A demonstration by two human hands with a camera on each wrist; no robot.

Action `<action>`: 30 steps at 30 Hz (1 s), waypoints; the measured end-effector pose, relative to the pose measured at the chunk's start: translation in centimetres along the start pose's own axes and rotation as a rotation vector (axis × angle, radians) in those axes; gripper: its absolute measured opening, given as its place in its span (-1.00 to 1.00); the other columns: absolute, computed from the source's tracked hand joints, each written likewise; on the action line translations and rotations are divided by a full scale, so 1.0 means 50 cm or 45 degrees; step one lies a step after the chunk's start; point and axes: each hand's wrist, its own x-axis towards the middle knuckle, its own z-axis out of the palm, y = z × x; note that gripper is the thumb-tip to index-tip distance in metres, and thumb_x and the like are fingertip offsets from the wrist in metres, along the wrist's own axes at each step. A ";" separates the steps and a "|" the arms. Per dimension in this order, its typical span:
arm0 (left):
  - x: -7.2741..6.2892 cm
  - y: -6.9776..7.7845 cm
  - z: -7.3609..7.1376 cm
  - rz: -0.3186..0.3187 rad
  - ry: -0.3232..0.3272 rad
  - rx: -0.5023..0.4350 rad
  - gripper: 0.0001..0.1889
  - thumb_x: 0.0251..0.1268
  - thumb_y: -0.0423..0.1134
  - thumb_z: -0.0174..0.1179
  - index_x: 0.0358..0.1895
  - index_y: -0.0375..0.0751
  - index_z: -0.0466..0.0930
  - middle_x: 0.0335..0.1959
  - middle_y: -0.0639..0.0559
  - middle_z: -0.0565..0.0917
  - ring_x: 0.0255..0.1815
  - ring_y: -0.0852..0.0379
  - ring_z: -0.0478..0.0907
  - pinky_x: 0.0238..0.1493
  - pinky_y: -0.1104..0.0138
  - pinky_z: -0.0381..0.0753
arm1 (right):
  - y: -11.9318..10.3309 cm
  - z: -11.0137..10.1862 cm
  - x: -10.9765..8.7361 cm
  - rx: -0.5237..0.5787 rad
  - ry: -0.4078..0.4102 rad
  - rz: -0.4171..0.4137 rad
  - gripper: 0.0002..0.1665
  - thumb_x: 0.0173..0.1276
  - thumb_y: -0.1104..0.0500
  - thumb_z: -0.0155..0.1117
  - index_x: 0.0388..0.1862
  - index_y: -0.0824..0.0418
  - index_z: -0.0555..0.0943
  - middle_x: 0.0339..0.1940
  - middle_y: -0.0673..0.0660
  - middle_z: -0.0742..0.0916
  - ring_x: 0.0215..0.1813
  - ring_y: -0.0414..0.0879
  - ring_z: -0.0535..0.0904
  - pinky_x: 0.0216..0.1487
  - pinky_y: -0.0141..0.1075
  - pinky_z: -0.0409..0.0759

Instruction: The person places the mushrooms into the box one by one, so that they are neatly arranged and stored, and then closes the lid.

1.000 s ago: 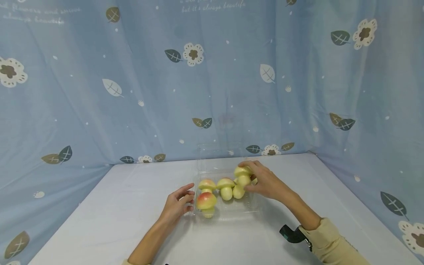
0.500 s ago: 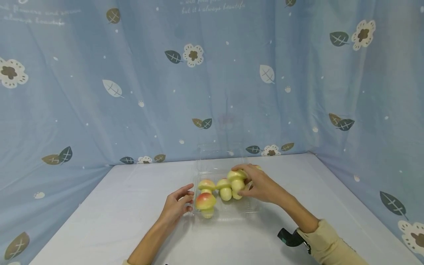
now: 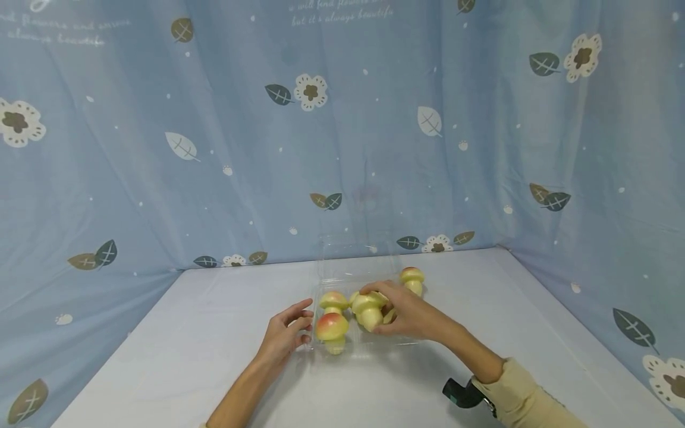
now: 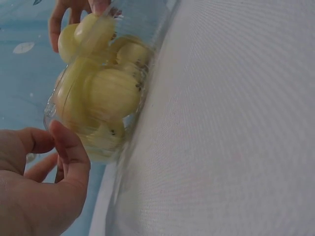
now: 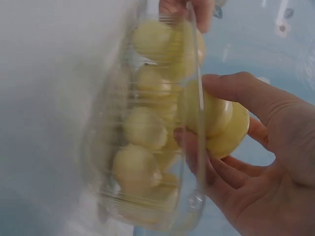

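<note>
A clear plastic box (image 3: 387,341) with an open lid holds several yellow-green toy mushrooms, some with reddish caps. My right hand (image 3: 412,312) grips one toy mushroom (image 3: 369,302) over the middle of the box; in the right wrist view, thumb and fingers wrap its rounded body (image 5: 206,110) at the box rim. My left hand (image 3: 286,333) stays at the box's left side, fingers loosely bent; in the left wrist view a fingertip (image 4: 58,129) meets the rim corner. Two toy mushrooms, one red-capped (image 3: 332,327), sit at the box's left. The held one partly hides others behind it.
Behind the box rises its transparent lid (image 3: 357,261), leaning back. Another red-topped toy mushroom (image 3: 412,276) lies by the box's right rear. A white cloth surface (image 3: 230,321) lies beneath, a blue patterned curtain (image 3: 230,119) stands behind, and a black device (image 3: 461,393) hangs at the right sleeve.
My right hand has carried its toy mushroom leftward and lower, from the box's right rear to its middle, uncovering the red-topped one at right rear. My left hand has stayed put.
</note>
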 end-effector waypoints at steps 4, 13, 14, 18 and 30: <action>0.002 -0.002 0.001 -0.001 0.004 0.001 -0.49 0.34 -0.44 0.12 0.36 -0.29 0.40 -0.04 -0.07 0.51 -0.26 0.16 0.46 -0.48 0.48 0.54 | 0.001 0.011 0.000 0.020 -0.019 0.002 -0.19 0.13 0.19 0.50 0.36 0.05 0.39 0.25 0.11 0.53 0.01 -0.08 0.55 -0.12 -0.23 0.76; 0.002 -0.002 0.000 -0.011 0.012 -0.008 -0.49 0.33 -0.44 0.13 0.36 -0.28 0.41 -0.06 -0.04 0.52 -0.26 0.16 0.46 -0.48 0.47 0.54 | 0.010 0.023 0.005 0.062 -0.059 0.033 -0.18 0.12 0.16 0.53 0.36 0.01 0.39 0.30 0.11 0.51 -0.03 -0.10 0.62 -0.10 -0.33 0.75; 0.002 -0.002 0.001 -0.013 0.014 -0.008 -0.49 0.33 -0.44 0.13 0.36 -0.28 0.41 -0.06 -0.04 0.52 -0.26 0.16 0.46 -0.48 0.47 0.54 | 0.011 0.024 0.005 0.067 -0.063 0.028 -0.17 0.12 0.16 0.54 0.36 0.01 0.39 0.30 0.13 0.50 -0.04 -0.08 0.64 -0.10 -0.34 0.75; 0.002 -0.001 0.001 -0.012 0.017 -0.005 -0.49 0.32 -0.44 0.14 0.35 -0.27 0.42 -0.06 -0.04 0.52 -0.26 0.16 0.46 -0.48 0.48 0.54 | 0.013 0.023 0.006 0.114 -0.081 0.016 -0.18 0.12 0.15 0.54 0.36 0.01 0.41 0.30 0.19 0.50 -0.01 -0.02 0.66 -0.09 -0.33 0.75; 0.000 0.000 0.001 -0.007 0.006 -0.011 -0.49 0.33 -0.44 0.13 0.36 -0.26 0.41 -0.07 -0.03 0.51 -0.26 0.16 0.46 -0.48 0.47 0.54 | 0.011 0.018 0.003 0.145 -0.130 -0.008 -0.27 0.18 0.19 0.48 0.34 0.02 0.45 0.33 0.22 0.46 0.16 0.12 0.57 -0.04 -0.42 0.72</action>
